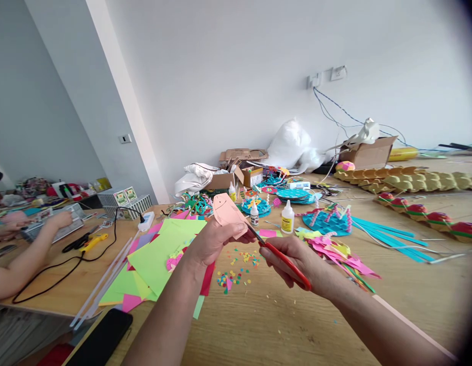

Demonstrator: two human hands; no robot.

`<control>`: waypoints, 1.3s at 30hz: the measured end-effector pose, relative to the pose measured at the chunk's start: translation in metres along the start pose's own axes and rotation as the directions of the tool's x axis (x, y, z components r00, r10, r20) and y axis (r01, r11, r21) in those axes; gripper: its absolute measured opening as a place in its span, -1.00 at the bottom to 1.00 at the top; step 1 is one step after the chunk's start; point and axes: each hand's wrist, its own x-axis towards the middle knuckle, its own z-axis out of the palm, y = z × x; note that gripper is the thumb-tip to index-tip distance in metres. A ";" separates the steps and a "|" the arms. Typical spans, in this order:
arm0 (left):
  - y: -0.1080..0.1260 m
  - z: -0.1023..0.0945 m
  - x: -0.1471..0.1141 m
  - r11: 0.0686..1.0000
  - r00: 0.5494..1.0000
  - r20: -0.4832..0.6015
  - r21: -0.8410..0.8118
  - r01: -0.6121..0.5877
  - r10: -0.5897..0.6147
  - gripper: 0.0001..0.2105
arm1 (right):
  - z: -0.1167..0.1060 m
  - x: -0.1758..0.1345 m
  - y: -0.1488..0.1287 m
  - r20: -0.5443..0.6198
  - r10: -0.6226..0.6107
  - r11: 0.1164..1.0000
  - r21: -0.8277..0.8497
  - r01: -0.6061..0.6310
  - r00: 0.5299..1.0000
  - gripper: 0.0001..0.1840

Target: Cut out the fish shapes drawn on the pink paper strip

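Observation:
My left hand [216, 241] is closed on a piece of pale pink paper [225, 209], thumb on its near face. Thin dark lines are drawn on the paper. In my right hand [294, 259] is a pair of scissors [287, 264] with red handles. Their blades point up and left, reaching the paper's lower right edge beside my left thumb. Whether the blades are parted there is hard to see. Beneath both hands, small coloured paper bits [230, 279] lie scattered on the wooden table [254, 330].
Green paper sheets [155, 259] lie left, near a black phone [100, 338]. Glue bottles [287, 218] stand behind my hands. Blue strips [391, 236] and egg-carton pieces [422, 180] lie right. At far left, another person's arm [30, 254] rests by a black cable [109, 249].

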 end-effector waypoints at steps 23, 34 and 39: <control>0.001 0.006 0.000 0.997 0.998 -0.056 -0.060 -0.042 0.039 -0.93 | 0.001 0.001 -0.002 -0.007 0.017 1.000 0.025 -0.016 1.000 -0.45; 0.003 0.001 0.000 0.999 1.000 0.006 -0.050 -0.020 0.020 -0.94 | 0.000 0.000 -0.002 0.013 -0.001 1.000 0.001 0.001 1.000 -0.45; 0.003 0.000 -0.001 1.000 1.000 0.017 -0.021 -0.013 0.014 -0.91 | -0.001 0.001 0.001 0.000 -0.026 0.998 -0.057 0.026 1.000 -0.46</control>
